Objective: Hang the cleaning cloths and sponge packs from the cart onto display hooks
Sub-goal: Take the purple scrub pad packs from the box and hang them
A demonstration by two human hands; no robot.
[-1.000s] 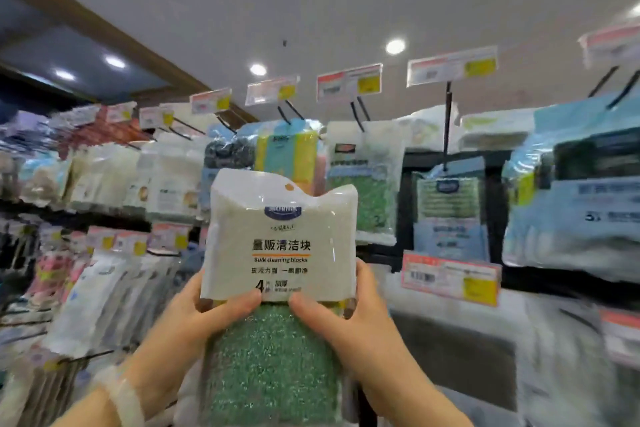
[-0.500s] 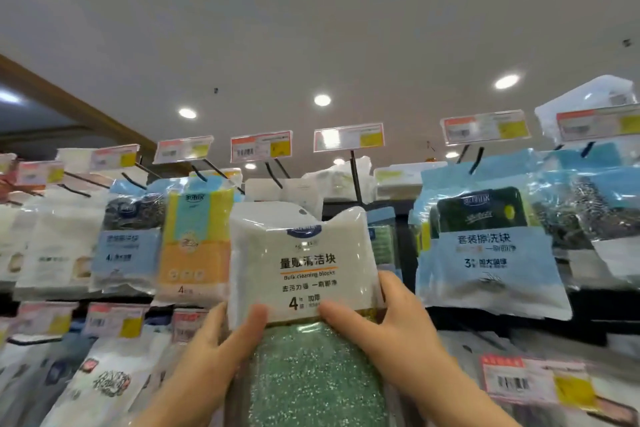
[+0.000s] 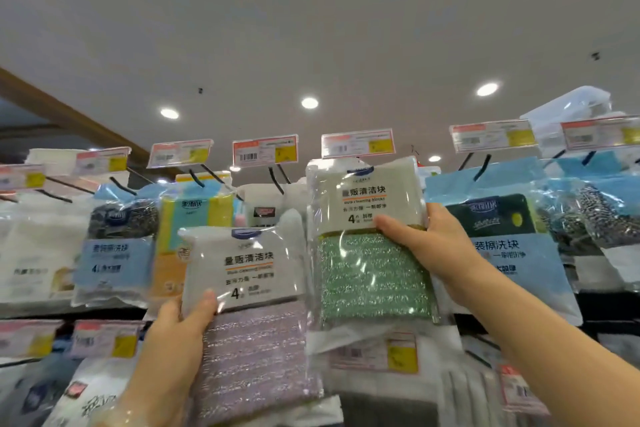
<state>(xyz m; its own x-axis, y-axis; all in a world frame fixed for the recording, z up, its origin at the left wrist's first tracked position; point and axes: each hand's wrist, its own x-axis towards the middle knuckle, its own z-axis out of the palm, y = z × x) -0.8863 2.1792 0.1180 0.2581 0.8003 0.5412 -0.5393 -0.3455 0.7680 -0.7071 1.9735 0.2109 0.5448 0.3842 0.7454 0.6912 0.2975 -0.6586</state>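
My right hand [image 3: 424, 241] grips a green sponge pack [image 3: 369, 253] by its right edge, raised so its top sits just under a price tag [image 3: 356, 143] on the top row of hooks. My left hand [image 3: 176, 333] holds a second pack with a pinkish-purple sponge [image 3: 249, 315], lower and to the left of the green one. Both packs have white labels printed with a 4. I cannot tell whether the green pack's top is on a hook. The cart is out of view.
Black display hooks [image 3: 277, 177] with price tags jut out along the top row. Hung packs crowd both sides: a yellow-blue sponge pack [image 3: 194, 215], a steel scrubber pack [image 3: 116, 243], a blue pack [image 3: 498, 246]. More tags and packs fill the row below.
The stack I held with both hands has split: my right hand lifted the green pack up and right toward the top hooks, my left hand kept the purple pack lower.
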